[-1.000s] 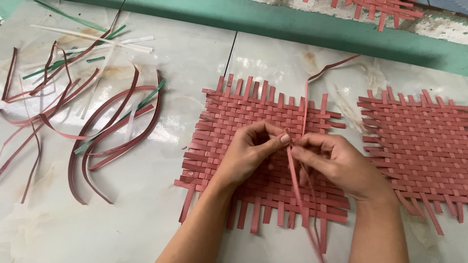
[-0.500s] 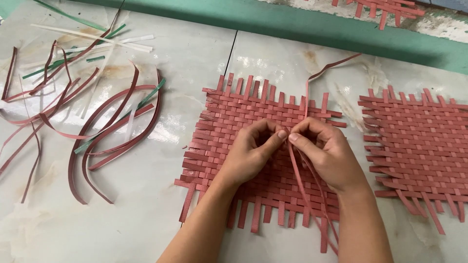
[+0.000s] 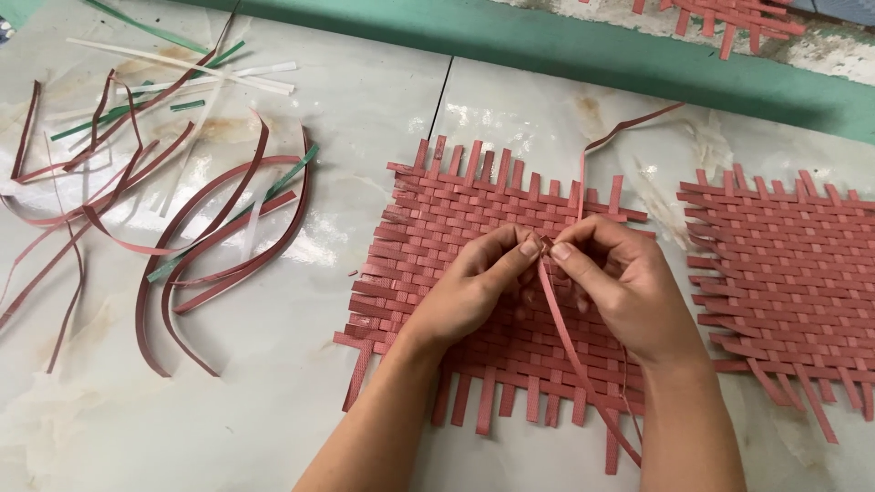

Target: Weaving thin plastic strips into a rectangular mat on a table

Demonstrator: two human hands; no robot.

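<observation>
I see left hand [image 3: 474, 292] and right hand [image 3: 620, 282] pinching long red plastic strip [image 3: 570, 342] over red woven strip mat [image 3: 456, 228]; strip runs toward me, both equally near.

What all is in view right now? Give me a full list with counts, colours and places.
woven mat in hand: one, red, centre of the table, under both hands
loose strip being worked: one, red, pinched at the mat's middle, trailing toward the near edge
second woven mat: one, red, right side
third woven piece: one, red, top edge, partly cut off
spare strips: a loose pile, mostly red with some green and white, left side
table: one, pale marbled, green band along the far edge
left hand: fingers pinch the strip on the mat
right hand: fingers pinch the same strip
</observation>
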